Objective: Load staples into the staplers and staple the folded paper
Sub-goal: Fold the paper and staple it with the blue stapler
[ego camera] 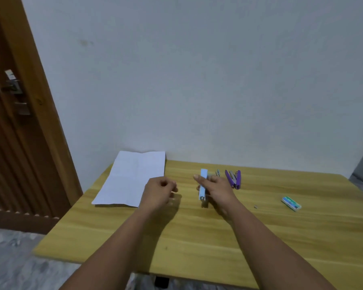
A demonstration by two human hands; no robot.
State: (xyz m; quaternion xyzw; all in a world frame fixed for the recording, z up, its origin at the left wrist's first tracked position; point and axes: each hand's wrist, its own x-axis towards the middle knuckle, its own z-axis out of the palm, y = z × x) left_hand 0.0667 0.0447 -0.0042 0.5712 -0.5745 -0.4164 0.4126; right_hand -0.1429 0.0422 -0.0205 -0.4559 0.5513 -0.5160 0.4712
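My right hand [216,190] grips a light blue stapler [203,185], held upright just above the wooden table [197,237]. My left hand [159,192] hovers to its left with fingers curled; whether it pinches anything is too small to tell. A purple stapler [233,178] lies opened on the table behind my right hand. A white sheet of paper [132,177] with fold creases lies flat at the table's far left corner, partly over the edge. A green and white staple box [291,203] rests to the right.
A tiny loose staple piece [255,206] lies between my right arm and the staple box. A small bluish object [218,172] sits behind my right hand. The white wall stands just behind the table. A brown door [13,122] is at the left.
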